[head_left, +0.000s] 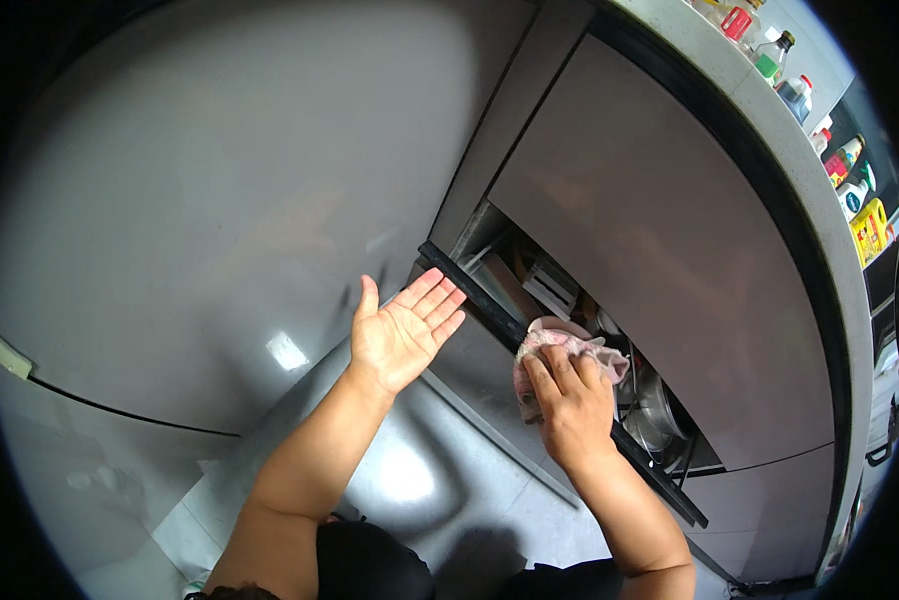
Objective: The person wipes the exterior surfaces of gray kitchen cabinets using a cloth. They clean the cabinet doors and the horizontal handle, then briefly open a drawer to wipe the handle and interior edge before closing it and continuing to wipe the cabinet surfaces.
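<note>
Palm up and fingers stretched out, my left hand (pixel 400 335) is empty beside the far end of a pulled-out drawer. Its fingertips are close to the black top edge (pixel 480 298) of the drawer front; whether they touch it I cannot tell. My right hand (pixel 578 405) grips a crumpled pink and white cloth (pixel 532 385) over the middle of that edge. Part of the cloth hangs down the outside of the drawer front. Inside the drawer (pixel 510 285) are a grey rack-like piece (pixel 552 290) and a shiny metal pot (pixel 655 408), partly hidden by my hand and the cabinet above.
A large grey glossy panel (pixel 240 200) stands on the left, with a pale handle-like piece (pixel 10 357) at its edge. Above the drawer is a grey cabinet front (pixel 660 240) under a pale countertop (pixel 770 120). Several bottles, including a yellow one (pixel 871 232), line the countertop. Light tiles (pixel 400 470) cover the floor.
</note>
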Available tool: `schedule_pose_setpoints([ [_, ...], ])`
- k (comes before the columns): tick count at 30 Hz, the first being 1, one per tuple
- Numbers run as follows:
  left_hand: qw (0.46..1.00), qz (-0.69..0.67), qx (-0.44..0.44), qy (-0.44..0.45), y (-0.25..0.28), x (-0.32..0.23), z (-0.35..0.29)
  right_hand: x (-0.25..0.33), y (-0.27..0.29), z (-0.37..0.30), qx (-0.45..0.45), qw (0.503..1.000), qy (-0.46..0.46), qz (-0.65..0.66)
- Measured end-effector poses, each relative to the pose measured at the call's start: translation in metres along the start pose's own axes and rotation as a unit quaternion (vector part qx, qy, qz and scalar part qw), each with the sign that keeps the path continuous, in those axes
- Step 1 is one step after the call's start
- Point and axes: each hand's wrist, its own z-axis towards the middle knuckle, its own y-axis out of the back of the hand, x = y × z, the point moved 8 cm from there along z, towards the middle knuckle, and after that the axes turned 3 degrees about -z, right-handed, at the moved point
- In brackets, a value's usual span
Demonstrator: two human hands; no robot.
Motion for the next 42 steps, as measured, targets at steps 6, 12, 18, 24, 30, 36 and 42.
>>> schedule_pose_setpoints([
  [6,0.996,-0.03,0.088,0.013,0.005,-0.004,0.004,0.036,-0.039,0.102,-0.133,0.985,0.013,0.111],
  [12,0.999,-0.01,-0.038,-0.016,-0.01,-0.003,-0.003,0.049,-0.056,0.136,-0.079,0.992,-0.003,0.097],
  [18,0.999,-0.011,-0.04,-0.016,-0.007,-0.002,-0.001,0.011,-0.025,0.045,-0.015,0.999,-0.005,0.04],
  [24,0.99,-0.065,0.121,0.035,0.006,-0.003,0.005,0.033,-0.038,0.1,-0.116,0.989,0.013,0.095],
  [30,1.0,-0.004,0.002,-0.02,-0.014,-0.002,-0.002,0.043,-0.057,0.14,-0.071,0.992,-0.025,0.101],
  [36,0.999,-0.01,-0.037,-0.022,-0.011,0.002,0.006,-0.017,-0.01,-0.003,-0.004,0.999,-0.037,0.037],
  [42,0.995,0.061,-0.063,-0.054,-0.002,-0.003,0.007,-0.031,0.006,-0.049,0.031,0.999,0.005,0.001],
])
